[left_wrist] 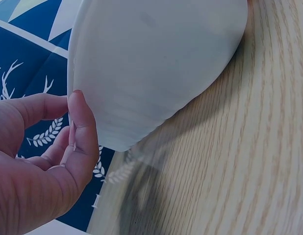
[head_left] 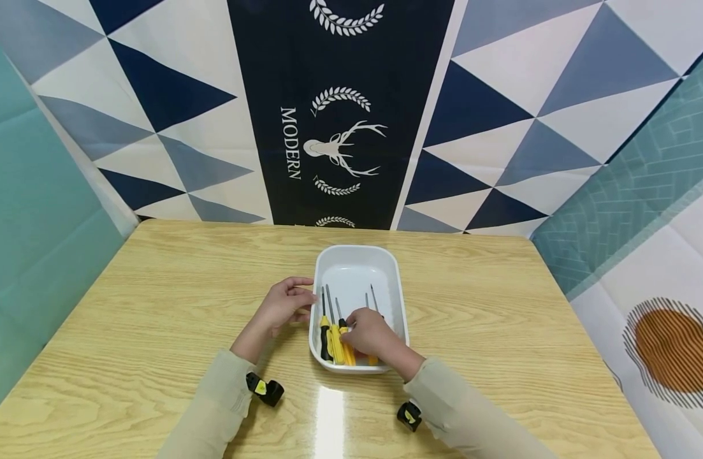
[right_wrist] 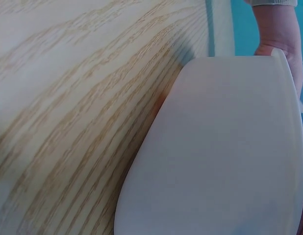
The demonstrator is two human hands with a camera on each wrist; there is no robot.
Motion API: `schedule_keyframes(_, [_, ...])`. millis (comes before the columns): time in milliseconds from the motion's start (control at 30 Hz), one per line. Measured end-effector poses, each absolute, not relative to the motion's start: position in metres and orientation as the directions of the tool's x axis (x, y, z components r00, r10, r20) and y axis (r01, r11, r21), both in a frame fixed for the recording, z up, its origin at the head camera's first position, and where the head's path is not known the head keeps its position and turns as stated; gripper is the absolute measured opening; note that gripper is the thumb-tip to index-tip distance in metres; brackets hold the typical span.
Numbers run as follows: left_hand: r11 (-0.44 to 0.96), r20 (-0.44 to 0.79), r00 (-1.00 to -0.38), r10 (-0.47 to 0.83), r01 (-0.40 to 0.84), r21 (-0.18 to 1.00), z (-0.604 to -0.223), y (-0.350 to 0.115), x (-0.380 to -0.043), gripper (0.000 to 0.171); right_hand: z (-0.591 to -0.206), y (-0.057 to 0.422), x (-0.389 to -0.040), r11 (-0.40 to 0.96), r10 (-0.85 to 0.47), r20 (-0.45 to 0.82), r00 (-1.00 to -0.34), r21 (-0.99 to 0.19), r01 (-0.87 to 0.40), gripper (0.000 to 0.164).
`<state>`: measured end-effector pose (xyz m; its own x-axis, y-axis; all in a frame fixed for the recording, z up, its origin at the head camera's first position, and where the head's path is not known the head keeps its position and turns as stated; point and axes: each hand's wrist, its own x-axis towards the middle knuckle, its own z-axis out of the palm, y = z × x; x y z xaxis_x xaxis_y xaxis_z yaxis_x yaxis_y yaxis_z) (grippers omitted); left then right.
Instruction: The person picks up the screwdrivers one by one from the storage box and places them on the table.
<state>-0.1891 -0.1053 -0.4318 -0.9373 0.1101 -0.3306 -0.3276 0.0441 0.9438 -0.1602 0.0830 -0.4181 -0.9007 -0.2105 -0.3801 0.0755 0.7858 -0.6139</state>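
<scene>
a teal panel (head_left: 36, 210) stands at the far left, beside the wood-grain table (head_left: 156, 306). my left sleeve (head_left: 213, 401) comes in low, with a small black device (head_left: 265, 389) at the cuff. my left hand (head_left: 279, 306) is at the left wall of the white tray (head_left: 359, 271), fingers loosely bent, tips touching the rim; i cannot tell whether i pinch it or only rest against it.

the tray sits on the table in front of me, near the far edge. along its left side lies a screwdriver with a black-and-yellow handle (head_left: 325, 338), shaft pointing away from me. just beside it is a yellow-handled screwdriver (head_left: 336, 347), then a black-collared yellow screwdriver (head_left: 343, 323). my right hand (head_left: 374, 335) reaches over the right wall; thumb and fingertips are drawn nearly together, and i pinch that black-collared one by its handle. two more shafts (head_left: 367, 299) show beyond my knuckles, an orange handle (head_left: 373, 360) below my hand.

my right sleeve (head_left: 460, 401) follows, another black device (head_left: 410, 415) at its cuff. farther right hangs a white cloth with an orange disc (head_left: 675, 350).
</scene>
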Motion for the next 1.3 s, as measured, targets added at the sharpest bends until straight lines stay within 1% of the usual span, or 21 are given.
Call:
schedule_keyframes(433, [0.037, -0.325, -0.94, 0.108, -0.323, 0.946, -0.434, -0.106, -0.19, 0.041, -0.419, 0.081, -0.161, 0.813, -0.201, -0.372, -0.906, -0.579, 0.057, 0.031])
schedule_keyframes(700, [0.037, -0.329, -0.938, 0.11, -0.327, 0.944, -0.433, -0.106, -0.19, 0.041, -0.416, 0.083, -0.162, 0.8, -0.18, -0.401, -0.898, -0.591, 0.104, 0.034])
schedule_keyframes(933, [0.044, -0.339, -0.933, 0.124, -0.336, 0.941, -0.428, -0.105, -0.188, 0.043, -0.417, 0.087, -0.162, 0.743, -0.181, -0.394, -0.901, -0.655, 0.138, 0.033])
schedule_keyframes(1133, [0.061, -0.347, -0.929, 0.129, -0.341, 0.938, -0.42, -0.105, -0.185, 0.043, -0.417, 0.09, -0.162, 0.656, -0.167, -0.432, -0.886, -0.719, 0.227, 0.033])
schedule_keyframes(1300, [0.046, -0.348, -0.929, 0.126, -0.345, 0.938, -0.426, -0.106, -0.188, 0.044, -0.418, 0.091, -0.162, 0.575, -0.168, -0.455, -0.874, -0.766, 0.288, 0.032])
